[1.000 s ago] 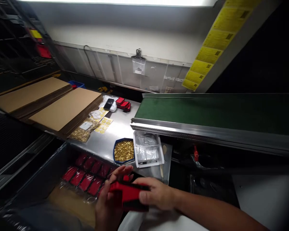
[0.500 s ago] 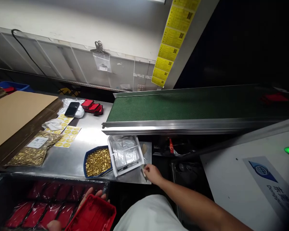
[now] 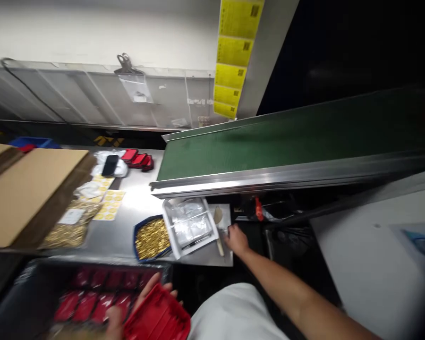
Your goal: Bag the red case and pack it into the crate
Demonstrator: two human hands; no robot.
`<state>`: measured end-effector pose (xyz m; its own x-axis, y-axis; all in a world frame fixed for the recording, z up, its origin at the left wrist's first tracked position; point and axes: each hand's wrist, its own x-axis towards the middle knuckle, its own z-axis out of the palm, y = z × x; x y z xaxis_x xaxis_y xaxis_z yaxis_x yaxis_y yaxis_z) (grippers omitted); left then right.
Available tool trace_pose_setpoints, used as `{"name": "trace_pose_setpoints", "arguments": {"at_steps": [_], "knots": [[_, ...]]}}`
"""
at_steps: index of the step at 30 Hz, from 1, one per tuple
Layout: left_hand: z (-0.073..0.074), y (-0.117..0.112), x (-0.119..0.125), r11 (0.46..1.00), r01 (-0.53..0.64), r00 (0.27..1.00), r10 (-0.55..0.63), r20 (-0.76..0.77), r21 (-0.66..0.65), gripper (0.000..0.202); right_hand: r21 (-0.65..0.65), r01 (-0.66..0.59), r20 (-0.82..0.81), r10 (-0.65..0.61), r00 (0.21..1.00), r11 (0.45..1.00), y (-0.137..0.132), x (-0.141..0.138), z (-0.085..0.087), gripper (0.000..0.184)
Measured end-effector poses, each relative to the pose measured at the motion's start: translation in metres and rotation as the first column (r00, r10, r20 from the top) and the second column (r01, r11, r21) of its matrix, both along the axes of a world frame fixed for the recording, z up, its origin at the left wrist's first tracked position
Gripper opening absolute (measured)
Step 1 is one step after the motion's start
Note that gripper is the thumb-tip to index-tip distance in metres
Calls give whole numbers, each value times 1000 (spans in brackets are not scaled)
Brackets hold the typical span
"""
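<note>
Left hand: my left hand [image 3: 127, 314] sits at the lower edge of the view, its fingers [image 3: 152, 283] curled up behind the red moulded plastic tray [image 3: 157, 316] and gripping it.
Red tray: tilted, its open ribbed face turned toward me, held above the near right corner of the dark bin of red trays under clear film [image 3: 88, 300].
Right hand: my right hand [image 3: 236, 238] reaches forward to the right edge of the steel desk [image 3: 127, 231]; the fingers are bent down at the slim pale stick-like tool [image 3: 219, 243], which lies just right of the white tray, but the view is blurred there and I cannot tell whether they have closed on it.
White tray: a white rectangular plastic tray holding clear film bags [image 3: 190, 225], lying just under the conveyor's front rail.
Blue dish: a blue-rimmed dish heaped with small gold-coloured pieces [image 3: 151, 237], touching the white tray's left side.
Conveyor: a green belt conveyor with a bright metal rail [image 3: 286, 141], running off to the right.
Far desk: a black phone [image 3: 109, 165] on white wrapping, beside a short row of red cases [image 3: 139, 159].
Left desk: yellow sticker sheets [image 3: 109, 205], a clear bag of gold pieces [image 3: 69, 226], flat brown cardboard sheets [image 3: 24, 189].
</note>
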<state>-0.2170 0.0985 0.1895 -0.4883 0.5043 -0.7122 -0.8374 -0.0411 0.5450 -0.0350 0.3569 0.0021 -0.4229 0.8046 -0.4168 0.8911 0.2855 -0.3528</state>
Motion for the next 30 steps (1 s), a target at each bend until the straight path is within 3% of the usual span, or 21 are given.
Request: {"name": "trace_pose_setpoints", "arguments": {"at_steps": [2,5,9,14,17,20,22,25,27,30], "knots": [[16,1,6,997,29,998,-33,47,72,72,-9,13,-23,-13,1000,1000,-2,10,0,22],[33,5,14,993,-8,999,3,40,121,66,-7,14,-87,-15,996,1000,-3,21,-5,23],[41,6,15,980,-57,991,33,127,192,66,-64,33,-114,-40,993,997,-6,32,-5,14],[48,3,10,981,-46,995,30,91,190,61,-153,125,-288,-165,943,980,-18,36,23,13],[53,2,8,988,-56,993,41,107,143,65,-232,136,-430,-227,874,963,-33,25,67,30],[56,0,8,993,-60,994,49,100,102,74,-310,22,-565,-203,800,950,-53,-2,138,50],[57,-1,8,995,-58,994,51,95,82,77,-341,-180,-697,-119,707,923,-68,-24,192,49],[55,-4,9,992,-45,993,32,115,117,75,-144,-506,-816,187,546,851,-90,-55,256,31],[53,-6,11,989,-42,992,25,120,139,73,17,-616,-799,381,465,788,-103,-69,277,24],[52,-10,12,992,-45,994,33,100,121,74,118,-696,-749,524,406,709,-116,-81,282,22]]}}
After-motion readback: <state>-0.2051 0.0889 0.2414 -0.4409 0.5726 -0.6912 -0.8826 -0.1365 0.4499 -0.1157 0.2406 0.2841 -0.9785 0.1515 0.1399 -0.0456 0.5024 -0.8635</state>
